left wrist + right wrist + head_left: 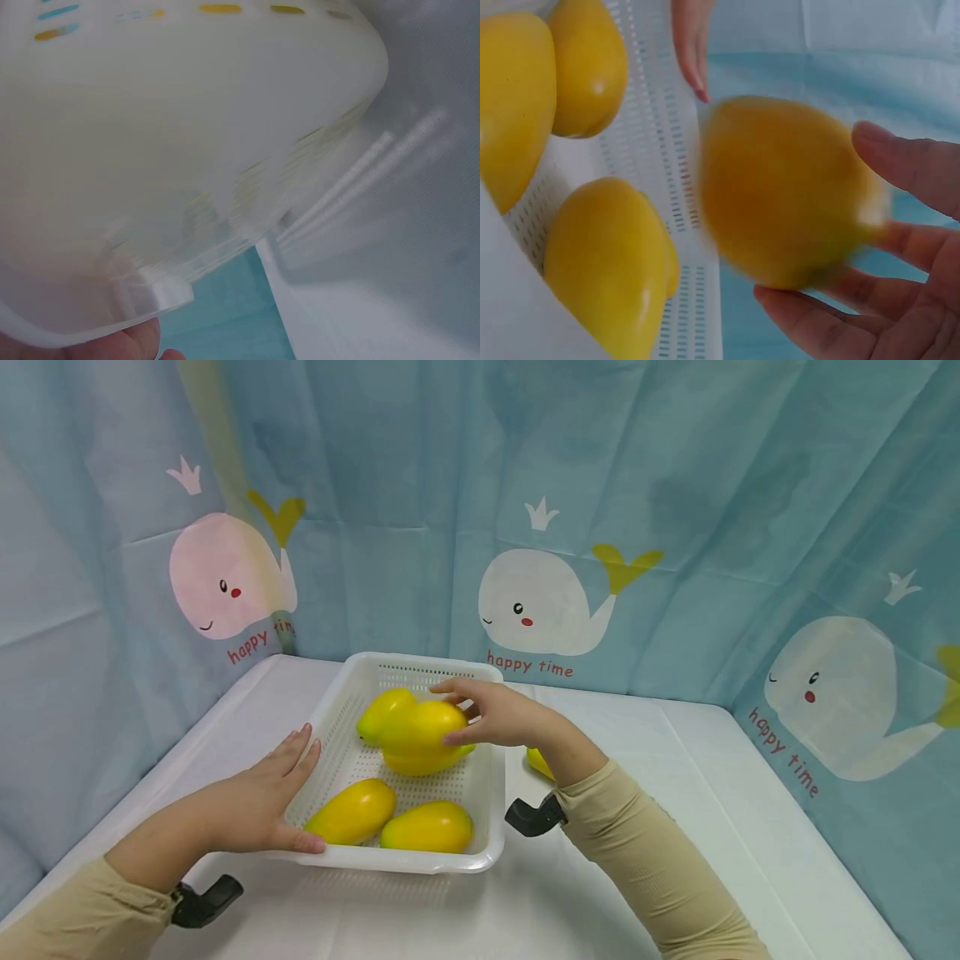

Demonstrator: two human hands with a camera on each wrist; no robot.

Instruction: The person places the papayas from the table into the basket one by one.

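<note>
My left hand (258,802) rests against the near-left corner of a white perforated plastic basket (491,852), fingers spread and thumb along the rim. The left wrist view shows its fingertips (120,346) at the basket's rim. Over the basket's right side is my right hand (498,714), thumb and fingers parted around a yellow mango (426,725). In the right wrist view this mango (787,191) is blurred while the fingers are sharp, and looks loose from the grip. Several other mangoes lie in the basket, including a front-left one (356,810) and a front-right one (429,827).
Another yellow mango (538,763) lies on the white-covered table (660,793), right of the basket and partly behind my right wrist. A blue curtain (390,585) with whale prints hangs around the back and sides.
</note>
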